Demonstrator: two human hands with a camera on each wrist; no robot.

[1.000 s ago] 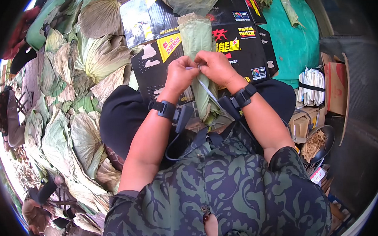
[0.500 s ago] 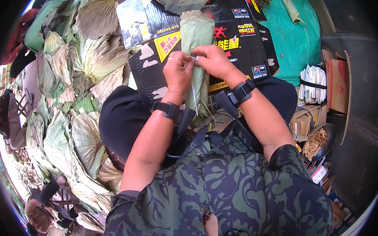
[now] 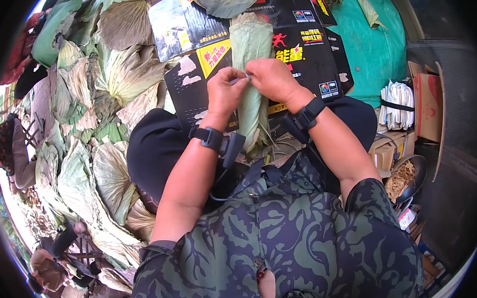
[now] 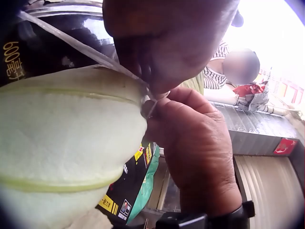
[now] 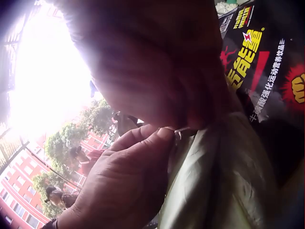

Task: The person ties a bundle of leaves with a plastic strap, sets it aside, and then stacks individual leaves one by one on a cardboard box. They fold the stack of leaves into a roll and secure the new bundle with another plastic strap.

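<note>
A long bundle of folded, dried pale-green leaves (image 3: 252,39) lies lengthwise in front of the person, over a flattened black carton. A thin whitish plastic string (image 4: 66,40) crosses the bundle in the left wrist view and runs to the fingertips. My left hand (image 3: 225,91) pinches the string at the bundle's upper side. Close against it, my right hand (image 3: 274,82) also pinches the string, thumb and forefinger together. In the right wrist view the left hand (image 5: 128,176) meets the dark, near right hand (image 5: 152,62) right over the leaves. The fingers hide the crossing of the string.
Large dried leaves (image 3: 118,72) spread across the left side. The black carton (image 3: 308,61) lies under the bundle, with a green sheet (image 3: 373,53) behind it. To the right stand a stack of papers (image 3: 396,106), cardboard boxes (image 3: 428,107) and a pan of brown scraps (image 3: 401,182).
The string's loose end, which hung down over the bundle toward the lap, no longer shows in the head view. Both hands have shifted slightly and stay close together on the bundle.
</note>
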